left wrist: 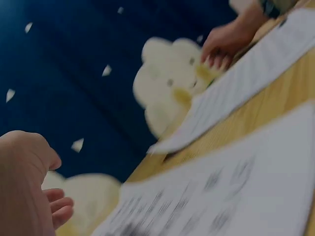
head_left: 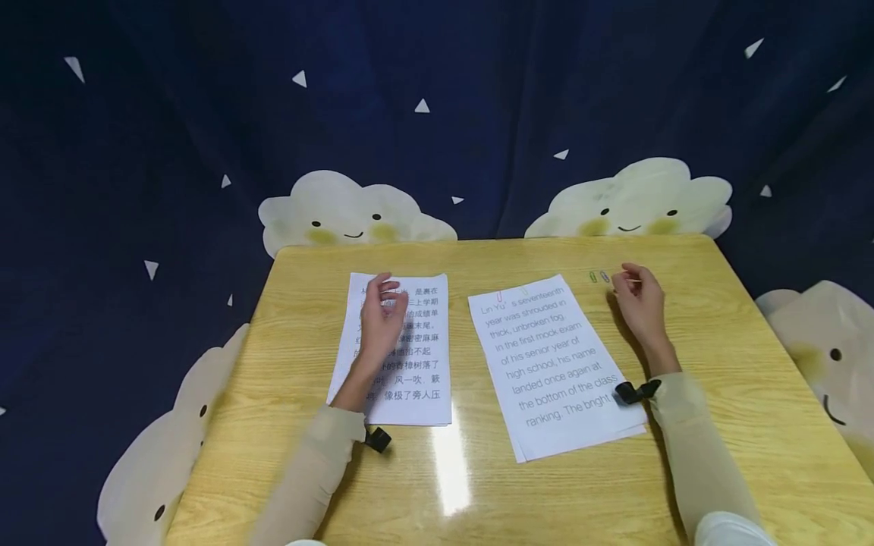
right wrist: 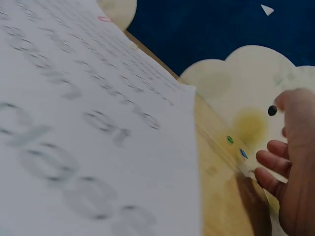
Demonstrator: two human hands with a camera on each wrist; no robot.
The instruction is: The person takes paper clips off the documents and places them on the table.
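My left hand (head_left: 384, 318) hovers over the sheets with Chinese text (head_left: 423, 371), its fingers loosely bent and nothing between them. In the left wrist view its thumb and fingertips stand apart. To the right lies a slightly fanned stack of sheets with English text (head_left: 553, 371). A red paper clip (head_left: 499, 295) and a pale paper clip (head_left: 524, 290) sit on its top edge. Beyond that stack's right side is my right hand (head_left: 640, 299), fingers loosely curled, thumb apart from them in the right wrist view. Just left of its fingertips lie a green paper clip (right wrist: 230, 139) and a blue paper clip (right wrist: 243, 153).
Both stacks lie on a wooden table (head_left: 437, 262), with a strip of bare wood between them. A dark blue curtain (head_left: 492, 136) with white triangles and smiling clouds hangs behind the table's far edge. Black wrist cameras (head_left: 378, 439) are strapped over the sleeves.
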